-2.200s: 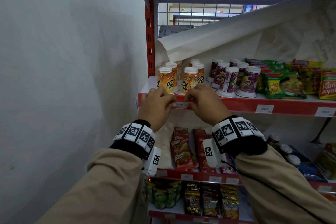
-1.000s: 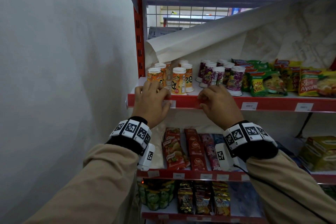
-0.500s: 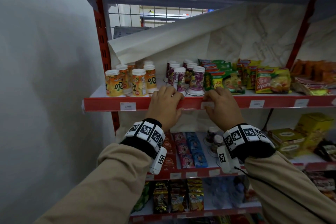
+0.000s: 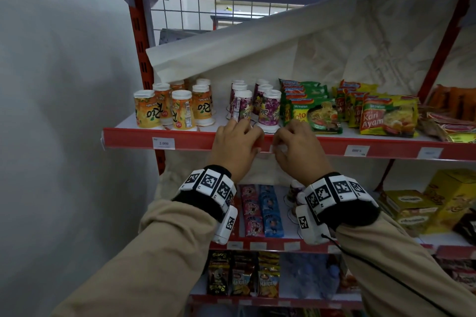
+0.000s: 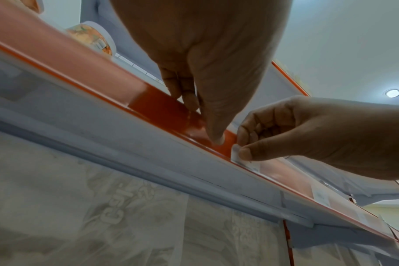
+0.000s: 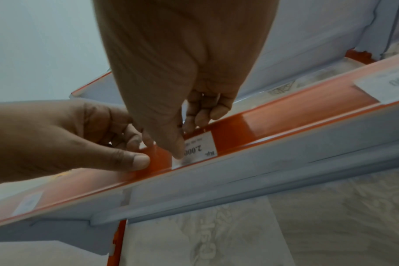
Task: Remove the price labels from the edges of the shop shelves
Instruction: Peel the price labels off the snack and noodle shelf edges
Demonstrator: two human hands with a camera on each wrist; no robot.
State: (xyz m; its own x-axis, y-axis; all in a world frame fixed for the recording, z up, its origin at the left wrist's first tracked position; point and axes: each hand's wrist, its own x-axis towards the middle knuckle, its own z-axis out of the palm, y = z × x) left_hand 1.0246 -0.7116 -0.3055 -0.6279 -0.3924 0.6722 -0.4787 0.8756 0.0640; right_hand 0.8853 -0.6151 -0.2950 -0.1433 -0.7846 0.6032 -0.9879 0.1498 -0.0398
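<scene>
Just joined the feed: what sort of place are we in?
Most likely a small grocery shop: red-edged shelves carry price labels, with drink cups and instant noodle packets stocked in rows.

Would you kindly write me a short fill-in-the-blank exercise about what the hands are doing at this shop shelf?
1. The right hand has its thumb on a white price label printed Rp. ____.
2. The shelf edge strip holding the labels is coloured ____.
3. The left hand is at the strip below the ____ cups.
4. Right of those cups lie packets of instant ____.

Missing words: 2.000; red; purple; noodles
</scene>
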